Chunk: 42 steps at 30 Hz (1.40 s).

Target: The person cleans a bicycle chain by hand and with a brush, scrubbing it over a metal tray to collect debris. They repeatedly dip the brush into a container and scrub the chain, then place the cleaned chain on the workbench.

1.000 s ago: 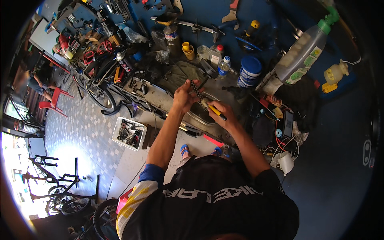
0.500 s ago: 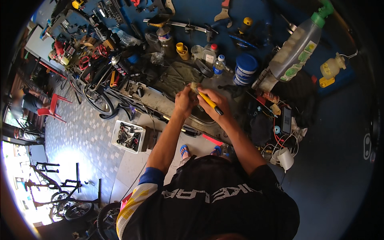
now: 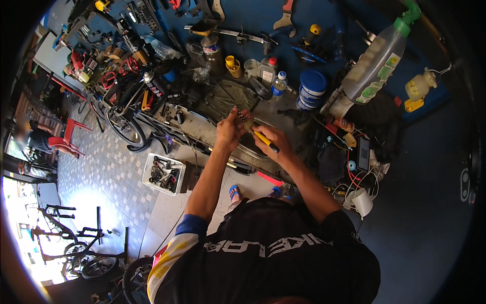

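Over the workbench, my right hand (image 3: 279, 144) grips a brush (image 3: 262, 138) with a yellow, black-ended handle. Its pale bristles point to the left, toward my other hand. My left hand (image 3: 229, 134) holds a small dark ridged metal part (image 3: 242, 116) between thumb and fingers; its exact kind is too small to make out. The bristles are close to that part, and whether they touch it is unclear. Beneath my hands lies a grimy metal tray (image 3: 255, 150) set in the bench, partly hidden by them.
Beyond my hands stand a water bottle (image 3: 278, 84), a blue tub (image 3: 311, 90) and a yellow container (image 3: 233, 67). A white basket (image 3: 164, 174) of metal parts sits below left. Cables and a white cup (image 3: 360, 201) lie at right. A person (image 3: 40, 138) is near a red chair (image 3: 71, 136).
My left hand has turned and opened out somewhat, so the metal part now shows. The brush has shifted slightly down, and its bristles have come away from my left fingertips.
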Tool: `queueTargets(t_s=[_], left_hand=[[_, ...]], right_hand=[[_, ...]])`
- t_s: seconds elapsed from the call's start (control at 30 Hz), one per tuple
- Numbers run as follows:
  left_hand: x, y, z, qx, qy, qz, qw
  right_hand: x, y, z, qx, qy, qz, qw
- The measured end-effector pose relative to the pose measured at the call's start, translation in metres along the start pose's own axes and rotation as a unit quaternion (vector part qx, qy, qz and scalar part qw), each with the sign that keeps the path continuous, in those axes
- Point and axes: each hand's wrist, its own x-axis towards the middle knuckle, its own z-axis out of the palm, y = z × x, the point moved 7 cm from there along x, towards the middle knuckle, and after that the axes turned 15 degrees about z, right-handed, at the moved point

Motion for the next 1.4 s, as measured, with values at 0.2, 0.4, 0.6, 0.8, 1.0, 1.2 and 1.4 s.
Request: queueTargets(t_s=[0.2,0.4,0.6,0.8,1.0,1.2,1.4], left_hand=[[-0.006,0.001,0.002,0.002,0.004,0.014,1.0],[0.002,0.009,-0.012,-0.01,-0.014,-0.002,1.0],[-0.009,-0.015,-0.001,0.029,0.001,-0.01,1.0],[-0.013,-0.037,0.006,0.019,-0.014,-0.036,0.999],[-0.002,-0.047,-0.01,-0.012,0.003,-0.032,0.999],[-0.002,-0.048,-0.016,0.0,0.019,-0.06,0.998],[0.009,-0.04,-0.017,0.035,-0.013,-0.068,0.997]], right_hand=[[0.005,-0.017,-0.004,-0.004,0.079,-0.034,0.996],[-0.005,0.032,-0.002,-0.017,-0.01,0.098,0.995],[0.023,0.012,0.006,-0.224,0.019,0.15,0.963],[0.019,0.044,0.018,-0.232,-0.001,0.169,0.958],[-0.01,0.07,0.021,-0.225,-0.038,0.189,0.955],[-0.022,0.106,0.015,-0.131,-0.038,0.116,0.984],[-0.016,0.112,-0.002,-0.107,-0.079,0.145,0.98]])
